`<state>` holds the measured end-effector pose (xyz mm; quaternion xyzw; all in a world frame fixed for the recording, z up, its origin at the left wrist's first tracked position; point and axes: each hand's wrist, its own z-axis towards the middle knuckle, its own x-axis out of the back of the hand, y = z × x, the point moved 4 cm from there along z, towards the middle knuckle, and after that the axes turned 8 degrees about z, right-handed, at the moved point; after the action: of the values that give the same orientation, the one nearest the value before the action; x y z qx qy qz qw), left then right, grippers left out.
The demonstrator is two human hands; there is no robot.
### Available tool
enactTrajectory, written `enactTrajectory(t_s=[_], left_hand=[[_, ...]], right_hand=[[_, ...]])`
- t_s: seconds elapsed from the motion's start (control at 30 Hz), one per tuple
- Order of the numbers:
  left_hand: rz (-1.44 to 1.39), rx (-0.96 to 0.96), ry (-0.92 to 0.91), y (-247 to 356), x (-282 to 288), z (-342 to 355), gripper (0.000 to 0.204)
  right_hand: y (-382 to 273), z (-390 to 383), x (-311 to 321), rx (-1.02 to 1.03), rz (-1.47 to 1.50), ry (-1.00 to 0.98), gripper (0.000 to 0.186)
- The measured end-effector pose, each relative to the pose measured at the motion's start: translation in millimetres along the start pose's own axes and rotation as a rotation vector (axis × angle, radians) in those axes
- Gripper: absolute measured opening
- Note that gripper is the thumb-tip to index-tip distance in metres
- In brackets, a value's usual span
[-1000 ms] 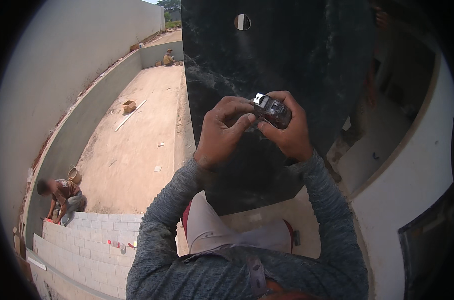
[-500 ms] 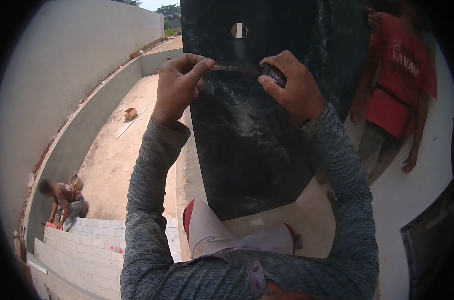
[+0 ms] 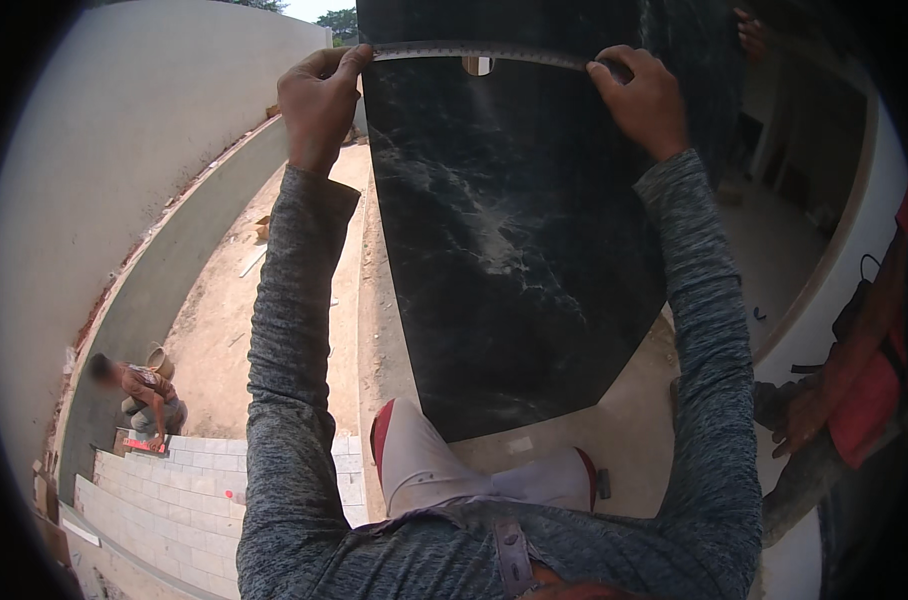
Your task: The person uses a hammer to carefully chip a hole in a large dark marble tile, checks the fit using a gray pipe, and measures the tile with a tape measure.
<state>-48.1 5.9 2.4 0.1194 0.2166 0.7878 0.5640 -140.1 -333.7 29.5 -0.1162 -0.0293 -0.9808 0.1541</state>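
A tape measure is stretched across a dark green-black veined stone slab, passing along a round hole cut through it. My left hand pinches the tape's end at the slab's left edge. Farther right, my right hand is closed around the tape measure's case, which the fingers largely hide. The tape bows slightly upward between my two hands.
At the lower left a crouching person works by pale floor tiles; a bucket is beside them. Another person's arm and red shirt are at the right. A long white wall runs along the left.
My hands have moved apart and farther up the slab, drawing out more tape. The left hand reached the slab's left edge. The person in red moved toward the lower right.
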Motion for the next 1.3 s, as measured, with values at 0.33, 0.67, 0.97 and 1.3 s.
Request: enactTrajectory(t_s=[0.33, 0.67, 0.97, 1.3], left_hand=[[0.049, 0.000, 0.038, -2, -2, -3, 0.030], [0.080, -0.035, 0.062, -2, -3, -6, 0.032], [0.132, 0.030, 0.018, 1, -2, -12, 0.032], [0.043, 0.081, -0.041, -4, -1, -13, 0.031]], right_hand=[[7, -6, -13, 0.060, -0.003, 0.106, 0.021], [10, -5, -16, 0.111, -0.006, 0.136, 0.019], [10, -8, -14, 0.118, 0.031, 0.147, 0.020], [-4, -10, -9, 0.143, 0.029, 0.130, 0.021]])
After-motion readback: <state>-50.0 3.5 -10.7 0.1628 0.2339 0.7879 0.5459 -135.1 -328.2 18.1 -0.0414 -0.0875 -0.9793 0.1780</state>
